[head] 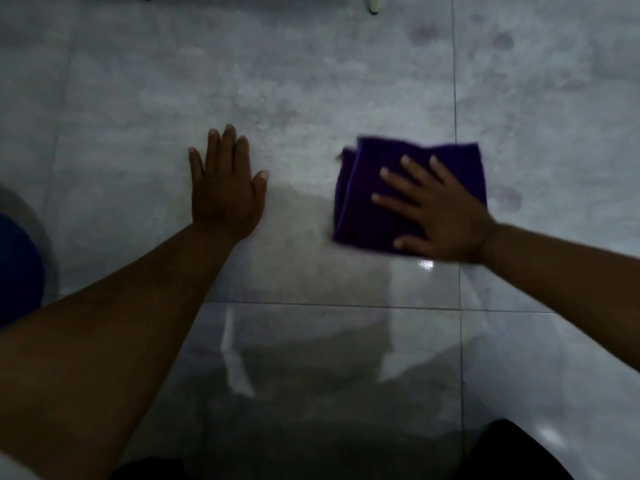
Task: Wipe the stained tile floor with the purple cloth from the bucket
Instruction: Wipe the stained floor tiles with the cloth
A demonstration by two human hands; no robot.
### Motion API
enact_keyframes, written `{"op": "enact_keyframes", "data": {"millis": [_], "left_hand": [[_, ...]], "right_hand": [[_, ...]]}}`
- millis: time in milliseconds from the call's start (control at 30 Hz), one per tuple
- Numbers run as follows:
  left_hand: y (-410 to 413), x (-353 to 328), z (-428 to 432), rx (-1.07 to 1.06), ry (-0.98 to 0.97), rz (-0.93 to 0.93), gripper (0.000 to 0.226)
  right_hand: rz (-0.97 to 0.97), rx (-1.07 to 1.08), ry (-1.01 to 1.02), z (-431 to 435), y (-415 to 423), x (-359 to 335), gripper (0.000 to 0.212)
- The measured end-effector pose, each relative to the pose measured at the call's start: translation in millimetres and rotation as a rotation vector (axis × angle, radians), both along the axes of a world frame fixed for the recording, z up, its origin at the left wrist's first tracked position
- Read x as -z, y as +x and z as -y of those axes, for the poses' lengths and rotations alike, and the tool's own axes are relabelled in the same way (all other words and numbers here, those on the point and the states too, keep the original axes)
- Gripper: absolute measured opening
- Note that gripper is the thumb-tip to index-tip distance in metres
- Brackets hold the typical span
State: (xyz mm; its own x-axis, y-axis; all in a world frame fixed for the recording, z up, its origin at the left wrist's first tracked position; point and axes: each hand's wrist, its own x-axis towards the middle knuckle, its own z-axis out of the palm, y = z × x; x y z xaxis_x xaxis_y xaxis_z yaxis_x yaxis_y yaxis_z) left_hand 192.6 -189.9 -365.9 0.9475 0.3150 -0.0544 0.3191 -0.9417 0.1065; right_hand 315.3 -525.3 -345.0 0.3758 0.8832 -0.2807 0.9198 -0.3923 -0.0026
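Note:
A folded purple cloth (374, 202) lies flat on the grey tile floor (294, 98) right of centre. My right hand (440, 216) presses on top of it with fingers spread, palm down, covering its lower right part. My left hand (225, 192) rests flat on the bare tile to the left, fingers apart, holding nothing. Faint reddish stains (424, 34) mark the tile further away, and another stain (507, 199) shows just right of the cloth. The floor near me looks wet and shiny.
A blue rounded object (17, 268), partly cut off, sits at the left edge. Two thin furniture legs (374, 3) stand at the top edge. Grout lines (455, 98) cross the floor. My dark-clothed knees (512, 455) are at the bottom.

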Motion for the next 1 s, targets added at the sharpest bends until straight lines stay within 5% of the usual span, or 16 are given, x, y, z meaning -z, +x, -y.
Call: {"op": "enact_keyframes", "data": {"millis": [200, 467, 667, 800, 1000], "left_hand": [[25.8, -19.2, 41.4, 0.089, -0.114, 0.012, 0.063], [37.7, -11.1, 63.2, 0.219, -0.138, 0.003, 0.063], [29.5, -2.0, 63.6, 0.254, -0.045, 0.007, 0.066], [35.2, -3.6, 69.0, 0.265, -0.037, 0.011, 0.065], [66.2, -8.3, 80.5, 0.309, -0.062, 0.031, 0.065]], "right_hand": [[0.06, 0.293, 0.008, -47.1, 51.1, -1.5, 0.077], [-0.034, -0.119, 0.027, 39.2, -66.1, 0.5, 0.076], [-0.015, 0.04, -0.112, 142.6, -13.8, -11.6, 0.08], [0.039, 0.218, -0.108, 112.7, 46.0, -13.4, 0.08], [0.081, 0.197, 0.022, 5.7, 38.8, -0.4, 0.08]]}}
